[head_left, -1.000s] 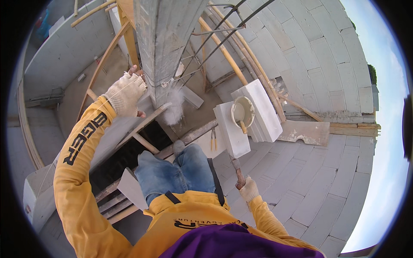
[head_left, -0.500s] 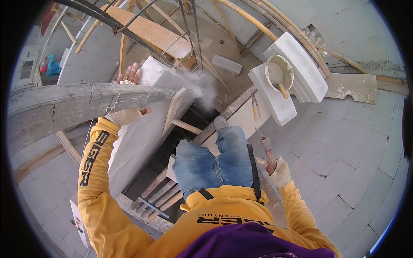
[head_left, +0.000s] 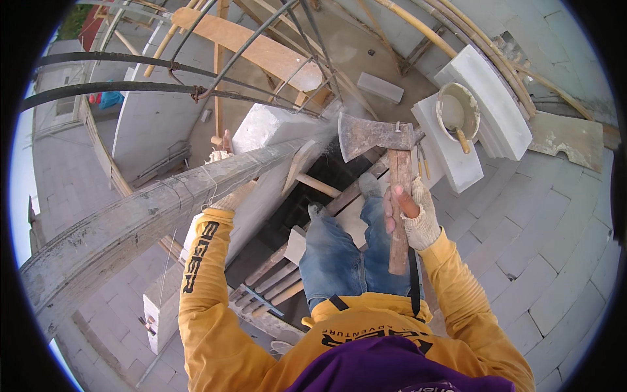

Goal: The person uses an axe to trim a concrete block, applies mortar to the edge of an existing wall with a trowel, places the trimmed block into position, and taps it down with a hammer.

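My right hand (head_left: 415, 215), in a cream fingerless glove, grips a hatchet (head_left: 375, 140) by its wooden handle. The worn metal head is raised above the work, its blade facing left. My left hand (head_left: 225, 147), in a similar glove, reaches past a grey wooden beam (head_left: 163, 196), which hides most of it. Its visible fingers are stretched out beside a white lightweight block (head_left: 264, 127). Whether they touch the block I cannot tell. Some dust hangs near the block's right end.
Dark steel bars (head_left: 124, 86) cross the upper left. At right, a bucket (head_left: 459, 111) with a wooden-handled tool stands on pale blocks (head_left: 450, 157). Below my legs is a dark gap (head_left: 307, 206) crossed by wooden poles. A plank (head_left: 248, 46) lies at the back.
My right hand has raised the hatchet from low at my right side to in front of me. The dust cloud has thinned. The view has shifted, and less of my left hand's fingers shows.
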A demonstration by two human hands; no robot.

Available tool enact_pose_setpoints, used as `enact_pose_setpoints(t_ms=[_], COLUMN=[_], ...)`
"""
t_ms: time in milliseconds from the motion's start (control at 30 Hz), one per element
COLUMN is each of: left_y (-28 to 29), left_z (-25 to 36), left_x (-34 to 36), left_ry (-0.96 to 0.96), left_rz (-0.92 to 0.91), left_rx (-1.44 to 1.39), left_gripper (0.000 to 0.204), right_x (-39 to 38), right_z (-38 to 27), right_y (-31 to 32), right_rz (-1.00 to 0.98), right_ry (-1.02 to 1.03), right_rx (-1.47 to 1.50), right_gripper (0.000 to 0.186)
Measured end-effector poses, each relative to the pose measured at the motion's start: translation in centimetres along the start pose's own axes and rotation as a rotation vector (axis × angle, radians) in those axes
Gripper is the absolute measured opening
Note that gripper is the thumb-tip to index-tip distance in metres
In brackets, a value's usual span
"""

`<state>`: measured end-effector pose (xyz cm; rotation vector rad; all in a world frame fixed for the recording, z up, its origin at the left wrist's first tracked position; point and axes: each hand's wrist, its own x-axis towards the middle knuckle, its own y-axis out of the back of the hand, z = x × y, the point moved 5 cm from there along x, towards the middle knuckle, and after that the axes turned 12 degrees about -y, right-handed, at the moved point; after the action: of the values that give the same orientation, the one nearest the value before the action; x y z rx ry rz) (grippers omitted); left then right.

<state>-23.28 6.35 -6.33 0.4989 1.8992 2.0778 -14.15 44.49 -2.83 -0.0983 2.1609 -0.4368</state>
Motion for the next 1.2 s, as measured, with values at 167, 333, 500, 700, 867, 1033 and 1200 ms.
enact_pose_setpoints(t_ms=[167, 333, 500, 700, 867, 1033, 1200], left_y=[-1.4, -2.1, -0.3, -0.1, -0.6, -1.0, -1.2], left_z=[-0.9, -2.0, -0.5, -0.3, -0.7, -1.3, -1.6], left_x=[-0.6, -2.6, -0.6, -0.5, -1.0, -0.9, -1.2], left_ry=[0.122, 0.164, 0.23, 0.219, 0.217, 0.214, 0.225], left_rz=[-0.049, -0.06, -0.119, -0.131, -0.108, -0.097, -0.099], left_rx=[-0.052, -0.027, -0.173, -0.13, -0.126, -0.119, -0.116], left_gripper=[0.082, 0.075, 0.086, 0.088, 0.088, 0.088, 0.087], right_x=[4.0, 5.7, 6.3, 6.2, 6.6, 6.9, 7.2], right_z=[-1.8, -1.1, -1.4, -1.6, -2.2, -3.2, -3.8], right_y=[-3.6, -5.4, -5.9, -5.8, -4.8, -4.5, -3.6], right_rz=[-0.082, -0.117, -0.157, -0.128, -0.123, -0.182, -0.161], right_ry=[0.014, -0.034, -0.058, 0.002, 0.006, -0.032, 0.059], right_rx=[-0.155, -0.14, -0.197, -0.149, -0.245, -0.411, -0.427], right_gripper=[0.049, 0.054, 0.051, 0.042, 0.044, 0.045, 0.051])
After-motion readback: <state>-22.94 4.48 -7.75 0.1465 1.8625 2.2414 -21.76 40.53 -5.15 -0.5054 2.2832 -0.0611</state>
